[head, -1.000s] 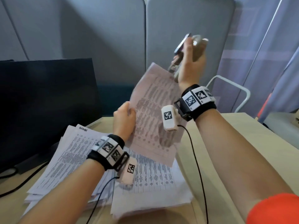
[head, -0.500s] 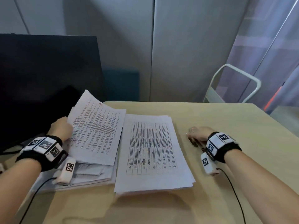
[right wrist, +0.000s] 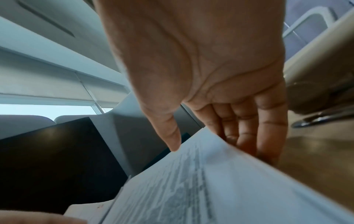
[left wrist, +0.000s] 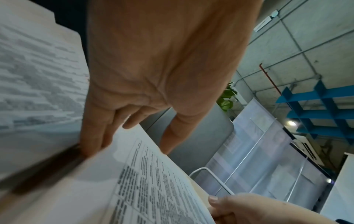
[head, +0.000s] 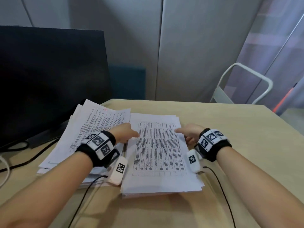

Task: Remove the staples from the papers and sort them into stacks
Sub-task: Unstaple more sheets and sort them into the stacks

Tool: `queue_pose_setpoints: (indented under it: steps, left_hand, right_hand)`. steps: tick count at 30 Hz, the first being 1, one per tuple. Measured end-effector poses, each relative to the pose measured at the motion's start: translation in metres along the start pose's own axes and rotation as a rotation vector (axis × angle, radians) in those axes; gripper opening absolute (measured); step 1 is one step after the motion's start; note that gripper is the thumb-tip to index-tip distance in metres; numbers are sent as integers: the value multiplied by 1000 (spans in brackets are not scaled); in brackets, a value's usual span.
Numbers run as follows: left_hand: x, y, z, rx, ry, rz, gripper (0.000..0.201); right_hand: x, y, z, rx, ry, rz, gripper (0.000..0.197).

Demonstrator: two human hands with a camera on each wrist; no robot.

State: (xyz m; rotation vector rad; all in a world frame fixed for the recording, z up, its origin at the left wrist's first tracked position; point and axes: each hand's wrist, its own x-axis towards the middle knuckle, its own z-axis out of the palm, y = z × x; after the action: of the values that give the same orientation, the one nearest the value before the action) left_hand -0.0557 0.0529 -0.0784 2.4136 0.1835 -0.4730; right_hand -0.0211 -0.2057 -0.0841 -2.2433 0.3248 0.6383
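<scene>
Two stacks of printed paper lie side by side on the wooden table [head: 230, 132]. The left stack [head: 98, 127] is fanned and loose. The right stack [head: 158, 155] shows a printed grid on top. My left hand [head: 127, 135] grips that stack's top sheets at the left edge, thumb on top and fingers [left wrist: 91, 141] tucked under. At the right edge my right hand [head: 185, 133] does the same, its thumb [right wrist: 172, 141] pressing the paper [right wrist: 210, 181]. A metal staple remover [right wrist: 316, 119] lies on the table just right of this hand; the head view hides it.
A dark monitor [head: 49, 79] stands at the back left, its cables [head: 24, 155] trailing over the table's left side. A white tubular frame [head: 243, 83] stands beyond the far right corner. Grey partition panels close off the back.
My right hand came down from high up and set the staple remover on the table. The left hand laid its raised sheets on the left stack. Both hands then moved to the right stack's edges.
</scene>
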Motion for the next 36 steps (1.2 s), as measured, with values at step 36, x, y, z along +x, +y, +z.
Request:
queue_pose_setpoints:
  steps: [36]
  left_hand:
    - [-27,27,20,143,-33,-17,52]
  right_hand:
    - [-11,13,29,-289,119,-365,81]
